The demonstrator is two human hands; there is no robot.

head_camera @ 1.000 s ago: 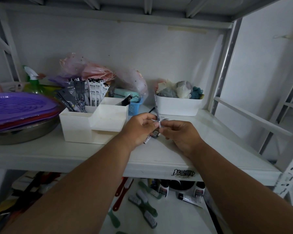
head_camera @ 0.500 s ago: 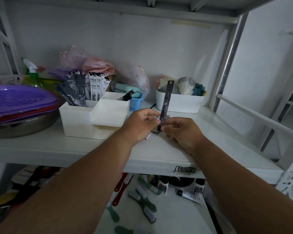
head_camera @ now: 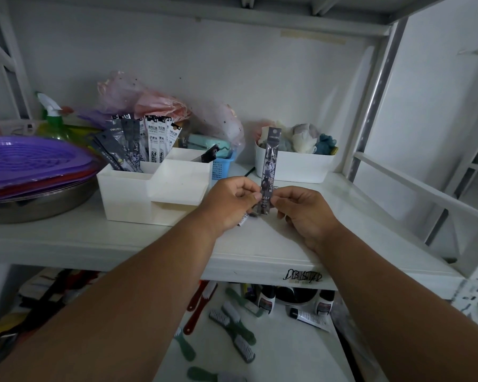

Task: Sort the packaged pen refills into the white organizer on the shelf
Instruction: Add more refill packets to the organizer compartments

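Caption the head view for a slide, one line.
Both hands, left hand and right hand, pinch a dark refill packet upright beside the white organizer.

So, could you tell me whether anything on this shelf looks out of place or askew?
Mostly tidy. In the white organizer, one dark refill pack lies slanted alone in the back right compartment, while the other packs stand bunched in the back left one. The left hand and right hand hold one more pack upright.
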